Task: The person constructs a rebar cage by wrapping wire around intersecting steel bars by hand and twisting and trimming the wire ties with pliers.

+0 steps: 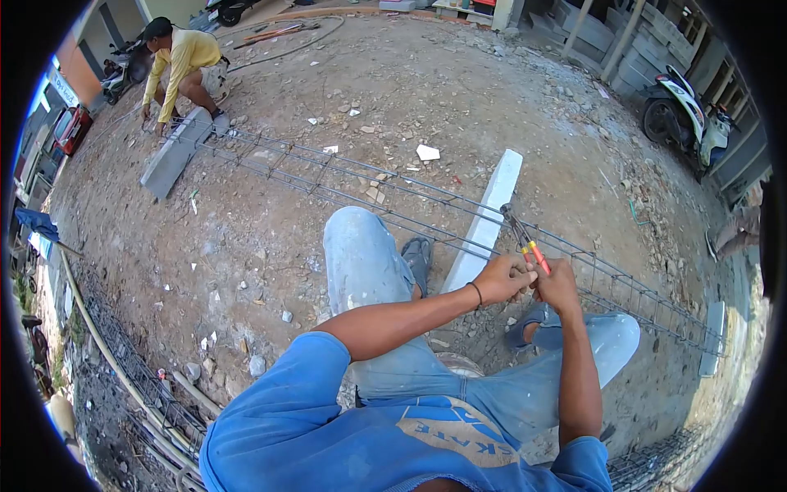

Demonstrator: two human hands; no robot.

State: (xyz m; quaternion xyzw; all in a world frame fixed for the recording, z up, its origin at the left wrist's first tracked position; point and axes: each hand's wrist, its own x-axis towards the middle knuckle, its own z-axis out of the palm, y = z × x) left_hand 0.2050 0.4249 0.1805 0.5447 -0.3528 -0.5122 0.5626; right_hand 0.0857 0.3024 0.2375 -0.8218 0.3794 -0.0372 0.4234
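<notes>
My right hand (557,284) is closed around the red and yellow handles of a pair of pincers (534,252). The dark head of the pincers points up and left, over the rebar cage (418,194). Close beside the handles, my left hand (503,280) has its fingers pinched together; what is between them is too small to make out. The long cage of thin steel bars and stirrups runs across the ground in front of my knees. Under it, near my hands, lies a pale concrete block (484,215).
A person in a yellow shirt (190,61) squats at the cage's far left end, by another grey block (176,154). A third block (712,339) is at the right end. Rubble covers the dirt. A scooter (687,115) stands right; more rebar (156,394) lies lower left.
</notes>
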